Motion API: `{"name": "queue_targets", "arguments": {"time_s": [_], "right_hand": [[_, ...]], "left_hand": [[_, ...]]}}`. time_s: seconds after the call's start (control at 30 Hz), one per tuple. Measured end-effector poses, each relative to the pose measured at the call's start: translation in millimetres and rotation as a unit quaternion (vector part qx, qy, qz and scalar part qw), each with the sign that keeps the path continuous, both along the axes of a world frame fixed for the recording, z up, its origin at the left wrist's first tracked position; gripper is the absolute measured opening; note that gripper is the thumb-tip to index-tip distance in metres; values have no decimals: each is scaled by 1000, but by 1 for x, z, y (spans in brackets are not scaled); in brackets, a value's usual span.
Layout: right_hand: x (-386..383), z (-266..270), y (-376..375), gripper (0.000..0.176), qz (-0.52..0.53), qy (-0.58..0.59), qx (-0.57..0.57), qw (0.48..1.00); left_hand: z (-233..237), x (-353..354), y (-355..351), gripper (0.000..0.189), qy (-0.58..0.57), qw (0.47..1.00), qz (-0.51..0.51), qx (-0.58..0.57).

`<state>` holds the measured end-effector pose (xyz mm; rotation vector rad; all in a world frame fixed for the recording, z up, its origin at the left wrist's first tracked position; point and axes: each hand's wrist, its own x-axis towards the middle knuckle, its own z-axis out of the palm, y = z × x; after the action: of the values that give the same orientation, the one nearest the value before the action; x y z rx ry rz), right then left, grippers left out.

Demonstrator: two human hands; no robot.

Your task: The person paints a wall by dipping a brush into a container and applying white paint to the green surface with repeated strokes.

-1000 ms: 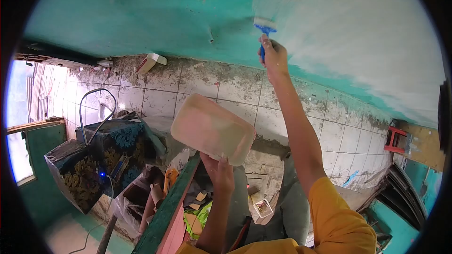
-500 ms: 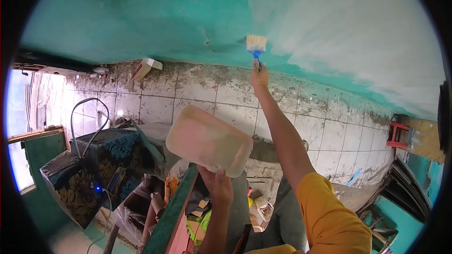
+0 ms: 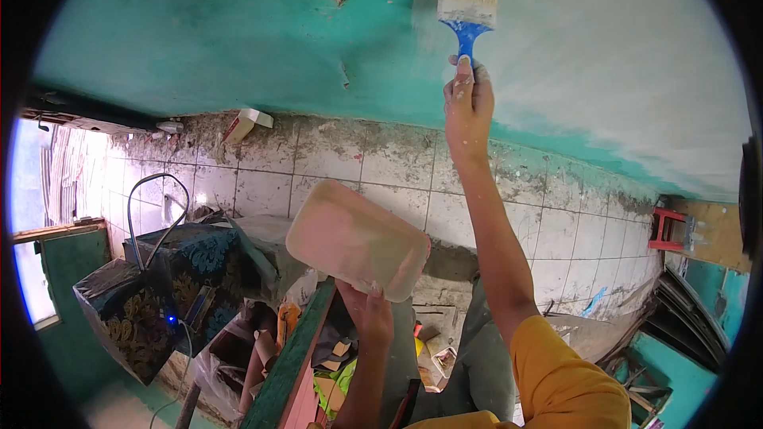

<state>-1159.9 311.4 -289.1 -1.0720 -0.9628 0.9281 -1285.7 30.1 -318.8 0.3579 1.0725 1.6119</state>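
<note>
My right hand (image 3: 469,107) is closed round the blue handle of a wide paintbrush (image 3: 467,12). The brush's pale bristles point up over the green wall (image 3: 238,48), at the edge of the whitish coat (image 3: 596,48) on its right part. Lower down, my left hand (image 3: 369,310) grips the near edge of a pale rectangular plastic tub (image 3: 358,238), which is tilted. Its thumb shows on the tub's rim; the other fingers are mostly hidden beneath.
White wall tiles (image 3: 397,163) run below the green paint. At left are a dark patterned box (image 3: 131,310) with a looped cable and a green wooden beam (image 3: 290,357). A red stool (image 3: 666,229) and dark stacked sheets (image 3: 683,314) are at right.
My right hand and the brush have moved up the wall and slightly right, and the brush looks larger. The tub in my left hand has barely shifted.
</note>
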Motion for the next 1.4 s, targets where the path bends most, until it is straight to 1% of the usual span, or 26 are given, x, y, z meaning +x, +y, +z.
{"name": "queue_targets", "arguments": {"time_s": [0.03, 0.1, 0.17, 0.2, 0.23, 0.27, 0.33, 0.37, 0.43, 0.57, 0.63, 0.67, 0.7, 0.73, 0.77, 0.8, 0.83, 0.93, 1.07, 1.13, 1.17, 1.2, 1.23, 1.27, 1.33, 1.4], "right_hand": [[0, -16, 4, 42, 0, 0, -1, 1000], [4, -85, 19, 40, -5, 36, -4, 999], [12, -180, 26, 33, -41, -39, -93, 994], [15, -221, 22, 32, -62, -120, -93, 986], [18, -249, 21, 31, -84, -200, -92, 972], [22, -261, 19, 31, -87, -197, -94, 972], [28, -268, 10, 32, 8, -152, -312, 938], [27, -272, 4, 32, 7, -150, -316, 937], [23, -240, 0, 32, 45, 100, -389, 915], [27, -166, 7, 30, 87, 129, -374, 914], [28, -109, 9, 32, 105, 122, -285, 945], [26, -77, 7, 32, 106, 121, -286, 945], [22, -44, 1, 33, 98, 101, -241, 960], [18, -25, -3, 35, 90, 81, -194, 973], [13, -21, -8, 35, 91, 81, -195, 973], [9, -19, -13, 38, 74, 67, -144, 985], [6, -19, -15, 40, 56, 52, -93, 993], [1, -62, -5, 42, 22, 60, -97, 993], [9, -207, 21, 36, -13, 43, -154, 987], [6, -272, 21, 32, -63, -125, -115, 983], [2, -275, 12, 32, -62, -121, -120, 983], [1, -276, 3, 30, -31, -57, -247, 967], [1, -274, -2, 29, 2, 6, -368, 930], [0, -271, -4, 29, 3, 6, -368, 930], [2, -275, -8, 31, 39, 79, -433, 897], [6, -259, -4, 33, 52, 103, -415, 902]], "left_hand": [[-1, 0, 0, 68, -3, 1000, 0, 3], [-1, 0, 0, 68, -6, 1000, -1, 4], [5, -2, 2, 76, -37, 999, 8, -22], [5, -3, 1, 76, -36, 999, 4, -22], [4, -5, 1, 76, -31, 999, 7, -23], [3, -7, 0, 75, -24, 999, 11, -26], [12, -10, 3, 75, -19, 999, 8, -32], [15, -12, 3, 75, -18, 999, 7, -36], [5, -17, -2, 75, -15, 999, 9, -41], [9, -17, 1, 75, -29, 998, 21, -48], [8, -19, 1, 76, -28, 999, 15, -42], [8, -19, 1, 76, -27, 999, 9, -36], [9, -18, 2, 76, -28, 999, 10, -37], [9, -17, 4, 76, -28, 999, 6, -30], [9, -17, 6, 76, -28, 999, 3, -23], [8, -16, 7, 76, -27, 999, 4, -25], [7, -15, 6, 76, -23, 999, 1, -25], [3, -14, 4, 78, -20, 999, -1, -32], [0, -11, 2, 80, -6, 999, -2, -48], [-10, -12, -4, 74, 13, 998, -7, -58], [-14, -14, -9, 68, 28, 997, -9, -66], [-17, -14, -10, 68, 29, 997, -7, -68], [-18, -14, -10, 68, 26, 998, -13, -54], [-18, -15, -10, 68, 26, 999, -20, -40], [-12, -14, -8, 69, 20, 999, -14, -46], [-3, -12, -6, 69, 9, 999, -8, -53]]}}
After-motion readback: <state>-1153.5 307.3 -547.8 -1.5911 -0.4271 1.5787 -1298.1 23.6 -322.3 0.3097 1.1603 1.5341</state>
